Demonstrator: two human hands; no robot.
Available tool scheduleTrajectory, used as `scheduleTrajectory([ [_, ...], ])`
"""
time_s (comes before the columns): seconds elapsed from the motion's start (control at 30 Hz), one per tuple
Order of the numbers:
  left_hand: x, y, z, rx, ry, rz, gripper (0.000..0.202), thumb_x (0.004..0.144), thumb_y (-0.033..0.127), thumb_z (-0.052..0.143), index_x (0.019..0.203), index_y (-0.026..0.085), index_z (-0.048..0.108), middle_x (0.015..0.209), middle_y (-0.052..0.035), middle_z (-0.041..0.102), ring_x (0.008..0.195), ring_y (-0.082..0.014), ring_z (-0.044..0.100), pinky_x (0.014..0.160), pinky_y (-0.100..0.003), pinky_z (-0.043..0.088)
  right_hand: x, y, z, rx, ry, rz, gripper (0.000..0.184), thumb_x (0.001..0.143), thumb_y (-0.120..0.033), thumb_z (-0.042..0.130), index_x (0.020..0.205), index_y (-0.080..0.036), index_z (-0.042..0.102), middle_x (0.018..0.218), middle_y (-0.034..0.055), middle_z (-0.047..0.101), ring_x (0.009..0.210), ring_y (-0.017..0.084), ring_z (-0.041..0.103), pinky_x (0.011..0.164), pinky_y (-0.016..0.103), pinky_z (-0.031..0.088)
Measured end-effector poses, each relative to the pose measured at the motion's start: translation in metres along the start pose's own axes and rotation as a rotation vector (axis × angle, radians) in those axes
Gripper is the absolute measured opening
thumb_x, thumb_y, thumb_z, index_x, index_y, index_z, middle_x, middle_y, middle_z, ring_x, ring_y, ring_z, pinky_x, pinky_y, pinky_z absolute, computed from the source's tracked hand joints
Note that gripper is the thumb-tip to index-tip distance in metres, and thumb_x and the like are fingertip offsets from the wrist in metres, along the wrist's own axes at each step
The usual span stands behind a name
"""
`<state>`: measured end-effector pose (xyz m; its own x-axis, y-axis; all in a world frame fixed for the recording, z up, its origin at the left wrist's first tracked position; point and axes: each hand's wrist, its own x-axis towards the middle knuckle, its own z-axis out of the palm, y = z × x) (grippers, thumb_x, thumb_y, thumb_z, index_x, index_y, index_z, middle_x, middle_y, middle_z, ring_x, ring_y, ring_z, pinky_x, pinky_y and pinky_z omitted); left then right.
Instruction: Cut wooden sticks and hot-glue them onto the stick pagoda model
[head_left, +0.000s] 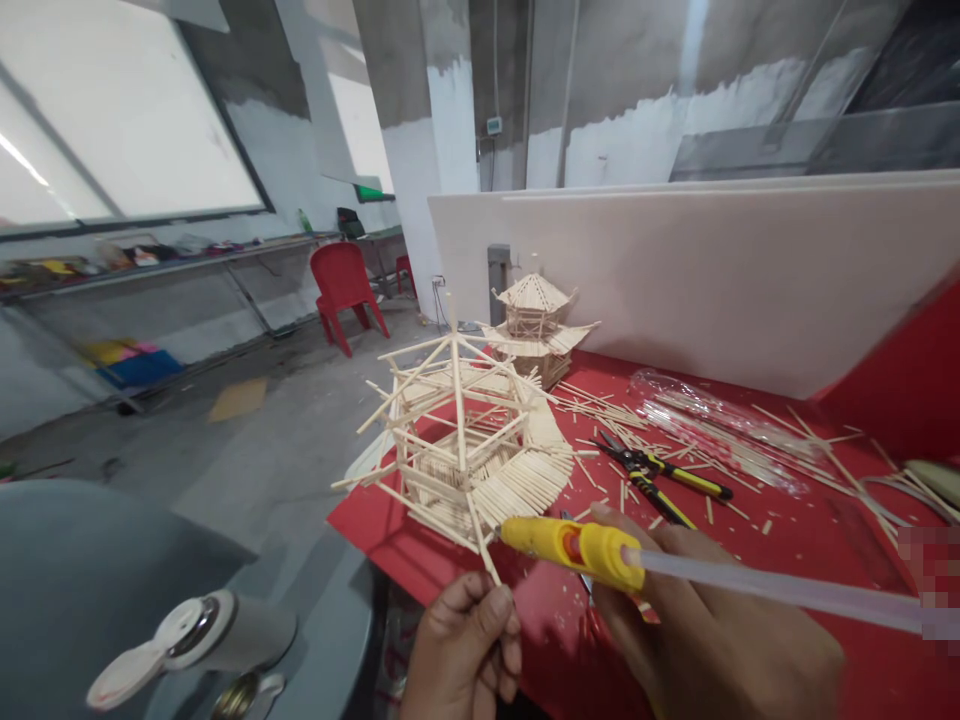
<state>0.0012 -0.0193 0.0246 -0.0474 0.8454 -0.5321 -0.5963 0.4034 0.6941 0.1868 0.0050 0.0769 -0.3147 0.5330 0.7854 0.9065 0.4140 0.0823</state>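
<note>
A half-covered pagoda model of thin wooden sticks (pixel 529 485) stands at the near left corner of the red table, its upper roof a bare frame. My left hand (pixel 466 640) pinches the lower end of a wooden stick (pixel 491 567) that slants down from the model's near corner. In my right hand (pixel 705 620) is a yellow hot glue gun (pixel 566 548), with a long translucent glue stick (pixel 780 590) out of its back. The gun's nozzle points left, close beside the pinched stick; whether they touch I cannot tell.
A second, roofed stick pagoda (pixel 534 335) stands behind. Yellow-and-black cutters (pixel 667 475), loose sticks and a plastic bag of sticks (pixel 720 430) lie on the red table (pixel 810 580). At lower left, a white flip-lid bottle (pixel 240 630) sits on a grey chair (pixel 330 590).
</note>
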Motion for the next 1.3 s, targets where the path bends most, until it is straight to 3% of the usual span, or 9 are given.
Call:
scheduleTrajectory([
  [0.3, -0.001, -0.001, 0.0, -0.014, -0.006, 0.011, 0.046, 0.052, 0.038, 0.095, 0.072, 0.016, 0.06, 0.058, 0.0027, 0.063, 0.043, -0.006, 0.053, 0.04, -0.015, 0.037, -0.013, 0.002, 0.008, 0.025, -0.006, 0.07, 0.024, 0.1, -0.034, 0.048, 0.082, -0.024, 0.06, 0.057, -0.0015, 0.052, 0.056, 0.016, 0.043, 0.058, 0.03, 0.026],
  [0.57, 0.001, -0.002, 0.0, -0.01, -0.007, 0.007, 0.047, 0.051, 0.038, 0.096, 0.071, 0.016, 0.06, 0.058, 0.003, 0.062, 0.042, -0.0056, 0.052, 0.04, -0.015, 0.037, -0.014, 0.003, 0.011, 0.081, 0.018, 0.089, 0.016, 0.098, -0.032, 0.051, 0.091, -0.023, 0.062, 0.062, -0.0024, 0.056, 0.057, 0.014, 0.046, 0.06, 0.028, 0.029],
  [0.93, 0.0, -0.001, 0.002, 0.006, -0.002, 0.007, 0.046, 0.051, 0.04, 0.096, 0.07, 0.015, 0.062, 0.059, 0.0022, 0.062, 0.042, -0.0051, 0.051, 0.041, -0.015, 0.036, -0.02, 0.008, 0.012, 0.151, 0.013, 0.084, 0.011, 0.093, -0.029, 0.057, 0.089, -0.022, 0.064, 0.06, -0.0041, 0.058, 0.052, 0.012, 0.048, 0.057, 0.027, 0.03],
  [1.13, -0.001, -0.001, 0.003, 0.013, -0.017, 0.01, 0.044, 0.054, 0.039, 0.095, 0.07, 0.015, 0.062, 0.058, 0.0022, 0.061, 0.043, -0.0052, 0.051, 0.041, -0.015, 0.036, -0.016, 0.009, 0.017, 0.209, 0.031, 0.091, 0.008, 0.09, -0.025, 0.06, 0.088, -0.021, 0.067, 0.067, -0.0012, 0.063, 0.055, 0.012, 0.054, 0.055, 0.026, 0.035],
  [1.3, 0.003, -0.003, -0.002, 0.016, -0.034, 0.0, 0.046, 0.052, 0.039, 0.095, 0.071, 0.015, 0.061, 0.058, 0.0024, 0.061, 0.042, -0.0057, 0.052, 0.04, -0.016, 0.037, -0.008, 0.004, 0.026, 0.235, 0.042, 0.098, 0.012, 0.091, -0.02, 0.06, 0.1, -0.016, 0.066, 0.082, 0.0046, 0.07, 0.065, 0.015, 0.063, 0.058, 0.027, 0.041],
])
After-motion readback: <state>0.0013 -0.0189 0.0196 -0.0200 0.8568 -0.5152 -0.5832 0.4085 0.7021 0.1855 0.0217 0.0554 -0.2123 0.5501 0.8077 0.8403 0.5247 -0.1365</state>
